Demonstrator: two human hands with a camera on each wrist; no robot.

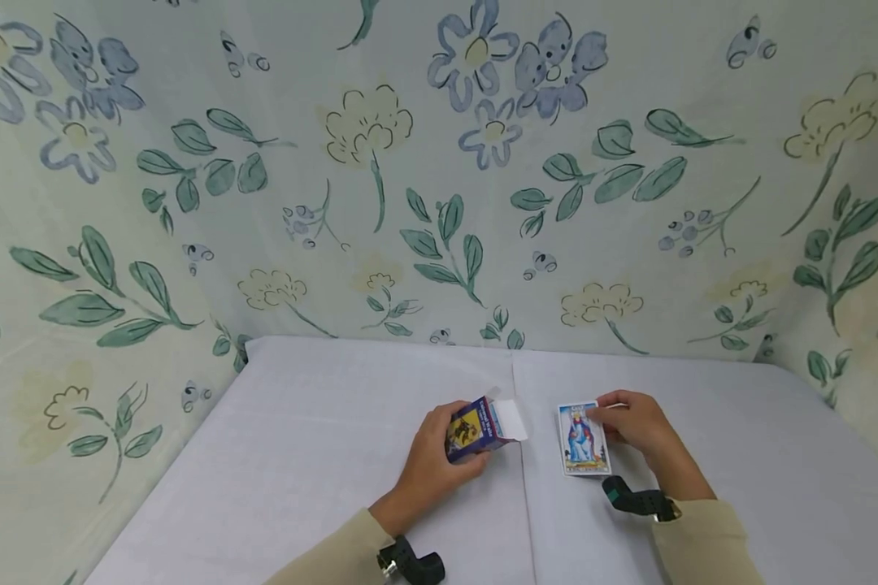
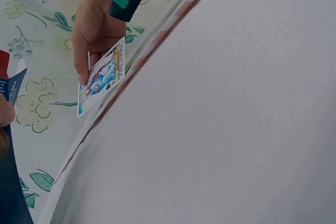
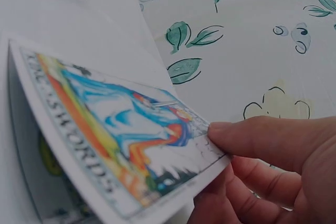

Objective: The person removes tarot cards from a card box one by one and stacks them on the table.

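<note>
My left hand (image 1: 426, 463) grips a dark blue card box (image 1: 471, 432) with a yellow picture on its front. The box is tilted, and its white end flap (image 1: 510, 420) stands open toward the right. To its right, my right hand (image 1: 640, 422) pinches a tarot card (image 1: 582, 443) by its upper right edge, thumb on the picture side. "Swords" can be read along the card's bottom edge in the right wrist view, where another card (image 3: 50, 163) shows partly behind it. How many cards the hand holds is hidden. The left wrist view catches only a strip of the box (image 2: 11, 182).
Both hands are above a table with a white cloth (image 1: 322, 439), which has a crease line running between them. Floral fabric (image 1: 380, 203) hangs behind the table and at both sides. A black camera (image 1: 417, 563) is strapped to each wrist.
</note>
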